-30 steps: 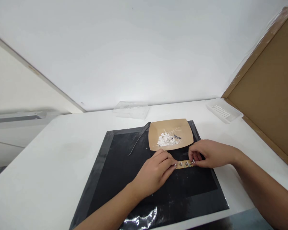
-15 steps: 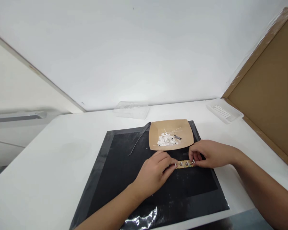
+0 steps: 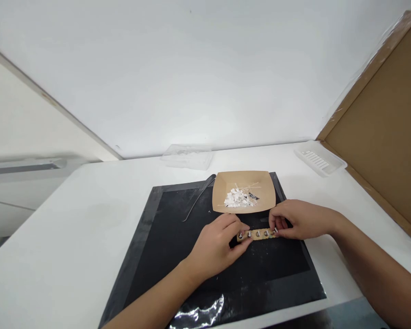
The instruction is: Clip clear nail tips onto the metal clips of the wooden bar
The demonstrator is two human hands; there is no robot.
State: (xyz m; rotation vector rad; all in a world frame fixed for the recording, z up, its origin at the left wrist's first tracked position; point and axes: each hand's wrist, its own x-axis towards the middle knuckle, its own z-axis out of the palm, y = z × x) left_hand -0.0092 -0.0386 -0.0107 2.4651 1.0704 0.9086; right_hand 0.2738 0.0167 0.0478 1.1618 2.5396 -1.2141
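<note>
Strip (image 3: 254, 235), tan, lying on the black mat (image 3: 171, 260), right of its middle, just nearer than the dish (image 3: 270, 192), running roughly left to right between both hands. Set along it, a single row of five shiny metal studs (image 3: 258, 233). At its left end, left hand (image 3: 218, 244), with thumb and index tips parted by a narrow gap, one on the near side and one on the far side of the strip, with the two leftmost studs showing in between; whether pressing on the edges, cannot tell. At its right end, right hand (image 3: 294, 219), with thumb and index drawn close together, holding that end at the rightmost stud, other fingers curled in beneath. In the dish, a heap of white bits (image 3: 234, 199), with thin pale sticks and a small dark piece (image 3: 253, 196) at the right of the heap. Left of the dish, on the mat, a slim bent tool (image 3: 194, 206), dark, with its upper end next to the dish's corner. Farther back on the white table (image 3: 71, 228), near the wall (image 3: 192, 68), a clear case (image 3: 188, 159); to the right, beside the brown panel (image 3: 387, 123), a translucent tub (image 3: 334, 167) with white pieces (image 3: 315, 159) in a row.
</note>
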